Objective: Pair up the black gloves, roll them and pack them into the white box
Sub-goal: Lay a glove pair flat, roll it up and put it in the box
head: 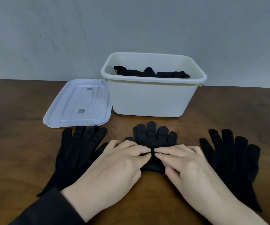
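Three black glove items lie on the wooden table. The middle glove (155, 135) points its fingers toward the white box (150, 98), and its cuff end is partly rolled up. My left hand (114, 161) and my right hand (184, 161) lie side by side on that roll, fingers curled over the fabric and fingertips meeting at its middle. A flat glove (75, 148) lies to the left, and another flat glove (233, 156) to the right. Inside the box are black rolled gloves (148, 72).
The box's white lid (80, 104) lies upside down on the table, left of the box and touching it. A grey wall stands right behind the box. Bare brown tabletop (17, 127) stretches to the far left and far right.
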The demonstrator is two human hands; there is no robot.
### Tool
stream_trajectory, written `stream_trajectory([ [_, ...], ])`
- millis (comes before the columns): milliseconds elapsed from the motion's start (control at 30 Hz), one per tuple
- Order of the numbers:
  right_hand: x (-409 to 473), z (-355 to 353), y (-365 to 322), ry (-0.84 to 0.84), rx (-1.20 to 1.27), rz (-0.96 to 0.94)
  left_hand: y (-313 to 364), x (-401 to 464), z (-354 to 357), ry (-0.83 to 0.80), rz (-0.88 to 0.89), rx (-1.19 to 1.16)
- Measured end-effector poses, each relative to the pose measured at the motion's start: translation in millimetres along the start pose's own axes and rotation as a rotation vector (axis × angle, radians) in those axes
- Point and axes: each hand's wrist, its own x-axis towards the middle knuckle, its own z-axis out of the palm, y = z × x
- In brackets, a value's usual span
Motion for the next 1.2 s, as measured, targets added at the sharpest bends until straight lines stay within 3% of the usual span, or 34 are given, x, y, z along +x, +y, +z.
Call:
stream_trajectory([
  [200, -2, -13, 2, -0.322, -0.018, 0.059, -2, -8, -3, -0.071, -0.051, 0.026],
  [400, 1, -18, -3, -0.227, 0.047, 0.106, 2, -1, -3, 0.016, -0.106, -0.057],
  [600, -3, -25, -4, -0.248, 0.235, 0.232, 2, -8, -8, 0.057, -0.276, -0.42],
  [767, 6, -21, -7, -0.111, 0.519, 0.344, 4, 1, -4, 0.136, -0.385, -0.618],
  [967, 11, -7, -4, -0.026, 0.334, 0.351, 1, 5, -3, 0.182, -0.448, -0.366],
  [1100, 10, -4, 1, -0.001, 0.095, 0.173, -4, 4, -7, 0.166, -0.389, -0.252],
  [1200, 10, -3, 0, 0.022, 0.047, 0.051, -9, 1, -7, 0.149, -0.332, -0.154],
])
